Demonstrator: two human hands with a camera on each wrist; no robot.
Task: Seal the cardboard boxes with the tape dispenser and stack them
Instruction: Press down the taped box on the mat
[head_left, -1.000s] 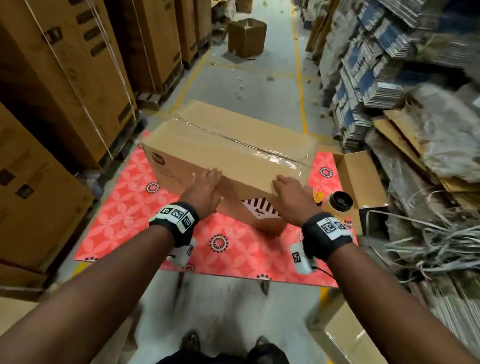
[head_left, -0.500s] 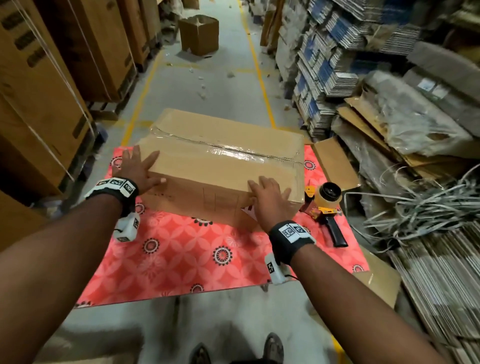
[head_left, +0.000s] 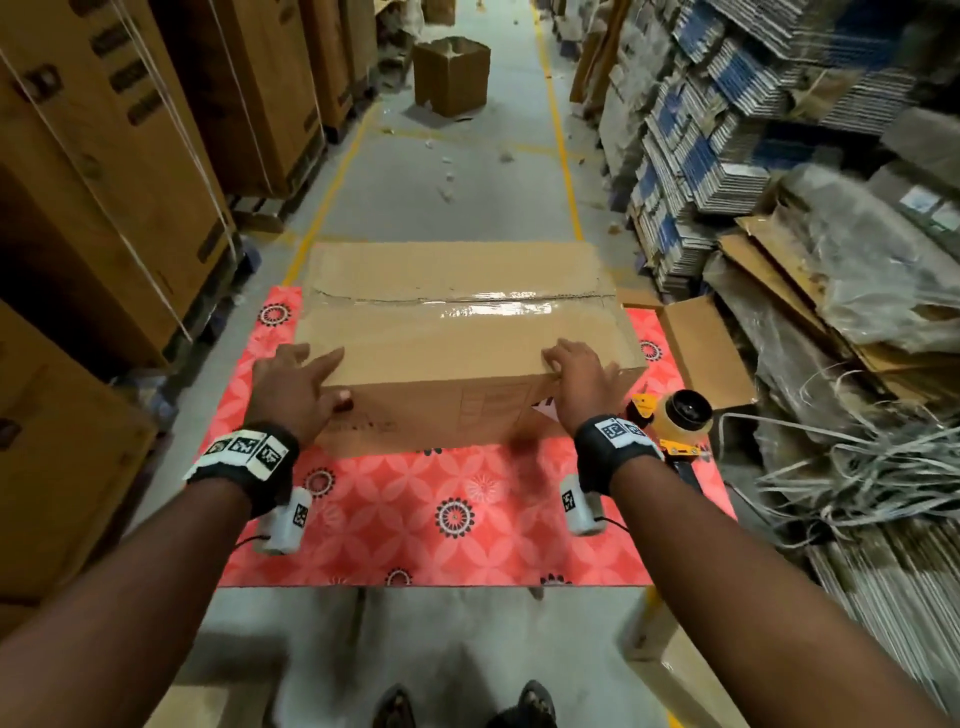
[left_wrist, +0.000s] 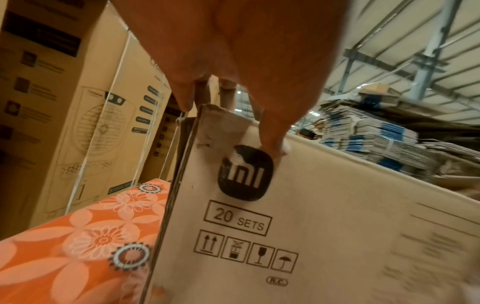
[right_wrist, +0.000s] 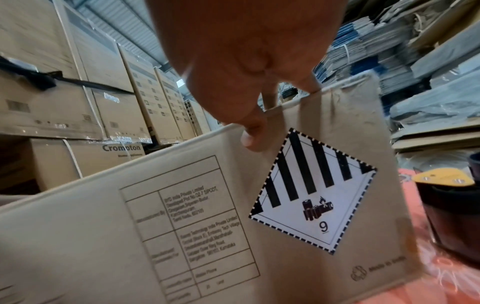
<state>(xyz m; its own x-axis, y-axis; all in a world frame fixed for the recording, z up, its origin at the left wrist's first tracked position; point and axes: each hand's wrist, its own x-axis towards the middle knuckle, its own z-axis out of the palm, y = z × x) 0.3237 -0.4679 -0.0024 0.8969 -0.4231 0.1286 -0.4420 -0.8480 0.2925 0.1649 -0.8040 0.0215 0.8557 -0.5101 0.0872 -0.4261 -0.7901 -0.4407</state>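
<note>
since the top seam already wears a shiny strip of tape (head_left: 493, 307), the cardboard box (head_left: 452, 358) on the red flowered tabletop (head_left: 415, 509) looks ready to be lifted for stacking. the left grip (head_left: 293, 387) clasps the near left corner, fingers over the top and thumb on the front face. the right grip (head_left: 579, 374) hooks the near right edge likewise (one hold at each end, probably to keep it level). the tape dispenser (head_left: 680, 421) lies just beside the box's right end, leaving both hands free.

Matt cardboard box (head_left: 457, 364), glossy clear tape (head_left: 493, 309), patterned tablecloth (head_left: 415, 509)
</note>
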